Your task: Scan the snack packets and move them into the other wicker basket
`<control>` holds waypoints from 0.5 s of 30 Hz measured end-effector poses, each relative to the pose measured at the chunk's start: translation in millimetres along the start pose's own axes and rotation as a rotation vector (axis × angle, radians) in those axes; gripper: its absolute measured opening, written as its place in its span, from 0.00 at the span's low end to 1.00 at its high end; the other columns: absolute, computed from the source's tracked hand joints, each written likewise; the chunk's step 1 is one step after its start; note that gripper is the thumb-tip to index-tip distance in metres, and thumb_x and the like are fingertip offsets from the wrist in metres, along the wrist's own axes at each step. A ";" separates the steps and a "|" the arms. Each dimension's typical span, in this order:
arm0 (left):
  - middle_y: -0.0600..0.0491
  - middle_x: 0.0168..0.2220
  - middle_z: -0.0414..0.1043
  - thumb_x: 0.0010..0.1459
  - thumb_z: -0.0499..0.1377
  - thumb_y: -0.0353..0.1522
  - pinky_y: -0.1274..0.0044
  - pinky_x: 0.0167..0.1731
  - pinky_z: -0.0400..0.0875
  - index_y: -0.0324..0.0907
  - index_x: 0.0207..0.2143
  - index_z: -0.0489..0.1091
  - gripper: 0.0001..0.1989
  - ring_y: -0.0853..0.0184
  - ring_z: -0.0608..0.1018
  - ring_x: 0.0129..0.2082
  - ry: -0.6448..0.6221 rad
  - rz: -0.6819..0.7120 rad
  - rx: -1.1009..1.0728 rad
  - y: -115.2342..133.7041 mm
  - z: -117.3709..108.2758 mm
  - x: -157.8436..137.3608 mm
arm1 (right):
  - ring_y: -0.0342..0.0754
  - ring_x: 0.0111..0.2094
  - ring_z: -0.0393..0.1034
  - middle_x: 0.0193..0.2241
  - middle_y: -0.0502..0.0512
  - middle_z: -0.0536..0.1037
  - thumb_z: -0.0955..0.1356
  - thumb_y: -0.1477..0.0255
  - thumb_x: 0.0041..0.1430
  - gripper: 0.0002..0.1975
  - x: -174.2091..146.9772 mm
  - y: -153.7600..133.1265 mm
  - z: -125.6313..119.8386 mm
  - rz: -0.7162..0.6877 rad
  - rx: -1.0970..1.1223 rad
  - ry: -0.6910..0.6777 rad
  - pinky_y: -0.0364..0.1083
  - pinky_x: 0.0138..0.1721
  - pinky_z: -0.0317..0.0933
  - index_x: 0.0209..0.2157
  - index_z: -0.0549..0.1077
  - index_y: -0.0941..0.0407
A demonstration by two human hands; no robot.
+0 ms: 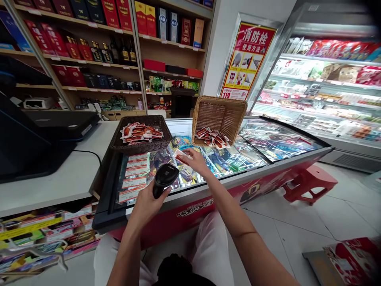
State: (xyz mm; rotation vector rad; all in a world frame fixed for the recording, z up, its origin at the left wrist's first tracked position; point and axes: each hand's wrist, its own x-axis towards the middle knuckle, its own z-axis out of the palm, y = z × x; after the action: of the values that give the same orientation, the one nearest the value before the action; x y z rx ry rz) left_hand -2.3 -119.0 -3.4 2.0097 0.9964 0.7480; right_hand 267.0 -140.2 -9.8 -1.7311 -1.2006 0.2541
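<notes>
My left hand (151,202) is wrapped round the handle of a black barcode scanner (166,176), held above the near edge of the chest freezer. Just right of the scanner, my right hand (195,160) pinches a small packaged sausage (182,156) over the freezer's glass top. Several similar packets (139,133) lie heaped in the dark brown wicker basket (119,146) at the left. A tan wicker basket (222,109), tilted with its opening toward me, has more sausage packets (212,137) along its lower side.
Both baskets rest on the chest freezer (232,172), with price labels (134,178) at its left end. A counter (50,174) with a black machine (26,139) stands left. A red stool (312,182) is at the right, near a lit refrigerated shelf (324,85). Shelves (95,61) of boxes stand behind.
</notes>
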 end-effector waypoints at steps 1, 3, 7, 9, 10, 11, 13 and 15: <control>0.51 0.25 0.76 0.51 0.66 0.53 0.73 0.29 0.66 0.46 0.30 0.74 0.20 0.55 0.78 0.30 0.003 -0.012 -0.025 0.6 0.3 -0.7 | 0.55 0.50 0.79 0.44 0.56 0.85 0.76 0.61 0.61 0.14 -0.8 -1.0 -0.2 -0.008 0.009 0.014 0.51 0.53 0.68 0.45 0.81 0.53; 0.51 0.22 0.73 0.49 0.67 0.52 0.74 0.26 0.64 0.47 0.28 0.73 0.19 0.56 0.77 0.28 0.014 -0.051 -0.090 2.0 1.3 -1.8 | 0.55 0.51 0.80 0.45 0.55 0.86 0.77 0.62 0.60 0.13 -3.3 -1.8 0.5 -0.028 0.036 0.036 0.51 0.53 0.68 0.44 0.80 0.52; 0.54 0.18 0.69 0.43 0.72 0.49 0.75 0.22 0.62 0.46 0.26 0.73 0.19 0.59 0.74 0.24 0.031 -0.118 -0.193 5.9 2.1 -3.1 | 0.55 0.52 0.81 0.45 0.54 0.86 0.77 0.63 0.59 0.13 -9.3 -1.0 3.3 -0.059 0.084 0.067 0.51 0.54 0.70 0.44 0.80 0.51; 0.55 0.18 0.69 0.42 0.72 0.49 0.75 0.21 0.61 0.46 0.26 0.73 0.19 0.60 0.73 0.23 0.032 -0.136 -0.213 7.2 2.3 -3.5 | 0.55 0.52 0.81 0.45 0.54 0.85 0.77 0.64 0.59 0.12 -11.9 -0.6 4.6 -0.076 0.098 0.086 0.51 0.54 0.70 0.44 0.80 0.50; 0.55 0.18 0.68 0.42 0.72 0.49 0.75 0.20 0.61 0.46 0.26 0.73 0.19 0.60 0.73 0.23 0.031 -0.140 -0.215 7.5 2.6 -3.6 | 0.55 0.51 0.81 0.45 0.54 0.85 0.77 0.64 0.59 0.12 -13.1 -0.5 5.1 -0.084 0.099 0.094 0.51 0.54 0.70 0.44 0.81 0.50; 0.55 0.18 0.68 0.42 0.72 0.49 0.75 0.20 0.60 0.46 0.26 0.73 0.20 0.61 0.72 0.22 0.032 -0.141 -0.213 7.5 2.9 -3.7 | 0.55 0.51 0.81 0.45 0.54 0.85 0.77 0.65 0.59 0.12 -14.3 -0.4 5.5 -0.091 0.096 0.100 0.52 0.55 0.70 0.44 0.81 0.50; 0.55 0.17 0.68 0.44 0.71 0.51 0.75 0.20 0.60 0.46 0.27 0.72 0.20 0.62 0.71 0.21 0.034 -0.132 -0.201 6.9 4.0 -3.6 | 0.55 0.51 0.81 0.46 0.55 0.85 0.77 0.65 0.60 0.12 -16.6 -0.4 5.9 -0.099 0.078 0.106 0.52 0.56 0.70 0.45 0.81 0.50; 0.55 0.17 0.68 0.45 0.70 0.52 0.75 0.20 0.61 0.46 0.27 0.72 0.21 0.62 0.70 0.20 0.028 -0.120 -0.190 5.5 5.5 -2.8 | 0.55 0.51 0.80 0.47 0.55 0.85 0.76 0.65 0.60 0.12 -18.7 -0.5 5.6 -0.095 0.055 0.106 0.53 0.56 0.71 0.45 0.81 0.50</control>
State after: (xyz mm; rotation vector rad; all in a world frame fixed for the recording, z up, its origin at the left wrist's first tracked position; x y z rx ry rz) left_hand 2.5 -125.7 -2.4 1.7652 1.0126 0.7773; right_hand 254.0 -151.9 -18.4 -1.6156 -1.1837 0.1356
